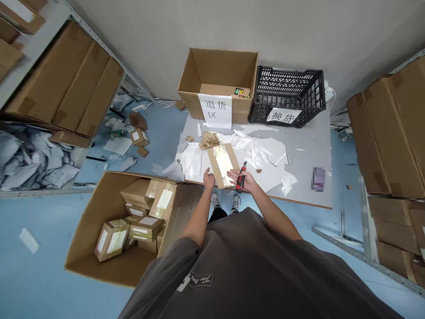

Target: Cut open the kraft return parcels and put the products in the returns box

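I watch through the head camera as the taped cardboard box [222, 162] lies at the near edge of the table [307, 148], set slightly askew, a shiny strip of clear tape running down its top. My left hand [208, 179] is beside the box's left edge, fingers partly bent — I can't tell whether they press on the cardboard. My right hand [245, 180] holds a red and black utility knife [241, 178], its blade end pointing away from the body, while the fingers reach flat over the box's near right part.

Around the box I see scraps of white paper [254, 149] and, just past its far edge, a crumpled brown wad [209, 140]. At the back of the table an open carton [241, 110] with a white sign [215, 117] on its front stands beside a black plastic crate [260, 114], also labelled. Down to the left — next to the table — a large open carton [98, 206] holds several taped parcels [146, 227].
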Tool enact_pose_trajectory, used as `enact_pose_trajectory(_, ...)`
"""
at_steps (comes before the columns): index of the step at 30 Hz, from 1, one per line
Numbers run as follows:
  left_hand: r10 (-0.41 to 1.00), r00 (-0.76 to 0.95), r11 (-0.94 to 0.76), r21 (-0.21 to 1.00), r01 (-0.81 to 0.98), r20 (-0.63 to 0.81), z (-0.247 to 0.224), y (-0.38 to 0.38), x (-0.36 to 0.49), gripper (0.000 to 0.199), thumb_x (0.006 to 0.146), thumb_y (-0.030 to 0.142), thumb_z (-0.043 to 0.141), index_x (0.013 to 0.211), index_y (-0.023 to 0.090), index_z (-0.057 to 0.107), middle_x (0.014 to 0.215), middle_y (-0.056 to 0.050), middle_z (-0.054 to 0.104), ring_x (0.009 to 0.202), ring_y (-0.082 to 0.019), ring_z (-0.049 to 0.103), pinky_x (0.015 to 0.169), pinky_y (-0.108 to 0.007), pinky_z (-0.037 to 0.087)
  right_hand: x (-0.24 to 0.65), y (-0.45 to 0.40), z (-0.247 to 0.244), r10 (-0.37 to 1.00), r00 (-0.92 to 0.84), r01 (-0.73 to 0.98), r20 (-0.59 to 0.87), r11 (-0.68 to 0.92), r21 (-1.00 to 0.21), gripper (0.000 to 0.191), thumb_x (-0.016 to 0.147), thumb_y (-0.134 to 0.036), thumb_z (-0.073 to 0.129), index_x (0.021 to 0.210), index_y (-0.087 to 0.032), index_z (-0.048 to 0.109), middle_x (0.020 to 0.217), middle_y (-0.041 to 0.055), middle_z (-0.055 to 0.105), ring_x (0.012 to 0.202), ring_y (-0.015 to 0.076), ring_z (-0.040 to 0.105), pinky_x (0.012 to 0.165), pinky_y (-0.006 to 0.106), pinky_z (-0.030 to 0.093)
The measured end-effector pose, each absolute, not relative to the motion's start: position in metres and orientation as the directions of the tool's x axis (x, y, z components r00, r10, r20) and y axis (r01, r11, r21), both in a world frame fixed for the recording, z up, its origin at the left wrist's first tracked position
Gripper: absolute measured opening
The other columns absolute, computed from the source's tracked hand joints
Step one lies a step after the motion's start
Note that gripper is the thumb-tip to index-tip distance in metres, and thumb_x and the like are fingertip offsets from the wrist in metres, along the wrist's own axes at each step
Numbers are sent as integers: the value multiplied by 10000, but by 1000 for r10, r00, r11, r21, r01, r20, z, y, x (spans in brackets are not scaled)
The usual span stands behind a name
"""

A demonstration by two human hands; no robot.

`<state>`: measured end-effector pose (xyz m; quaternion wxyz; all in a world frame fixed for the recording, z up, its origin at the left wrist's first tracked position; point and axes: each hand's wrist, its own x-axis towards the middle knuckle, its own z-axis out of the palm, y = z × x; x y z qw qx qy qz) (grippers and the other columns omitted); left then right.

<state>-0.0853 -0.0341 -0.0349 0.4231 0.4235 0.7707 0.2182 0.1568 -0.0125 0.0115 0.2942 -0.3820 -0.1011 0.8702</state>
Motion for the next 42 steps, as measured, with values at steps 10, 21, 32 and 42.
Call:
enact_pose_trajectory(10, 874, 232, 49, 553, 832, -426, 19, 31, -127, 1662, 460, 685, 1056, 1803, 225, 192, 1876, -195, 3, 1718, -493, 72, 1368, -564, 246, 185, 1, 11, 592, -206, -163, -779, -806, -569, 449, 893, -639, 836, 949, -235, 649, 541, -26, 586, 494, 185, 619, 491, 298, 580)
enact_pose_trajectory(21, 833, 252, 23, 486, 873, -493, 16, 38, -76, 1617, 541, 806, 980, 1808, 297, 114, 1872, -160, -133, 1702, -536, 108, 1284, -652, 373, 144, 97, 34, 861, -122, 394, -493, -414, -820, 180, 941, -360, 775, 1025, -251, 660, 819, 40, 757, 826, 277, 739, 828, 394, 621)
enact_pose_trajectory(32, 757, 153, 66, 307, 949, -635, 35, 40, -76, 1632, 571, 869, 924, 1790, 419, -63, 1858, -46, -235, 1716, -471, 140, 1271, -588, 442, 96, 113, 55, 819, -162, 949, -551, -24, -315, 438, 1147, -304, 402, 1496, -105, 578, 1494, 232, 687, 1393, 333, 654, 1138, 408, 488)
enact_pose_trajectory(42, 762, 130, 59, 268, 962, -634, 31, 41, -69, 1625, 598, 722, 1000, 1797, 380, -42, 1853, -89, -239, 1714, -436, 191, 1278, -534, 447, 98, 127, 52, 791, -225, 942, -569, 27, -335, 468, 1088, -289, 507, 1484, -68, 625, 1500, 260, 680, 1366, 340, 673, 1074, 357, 520)
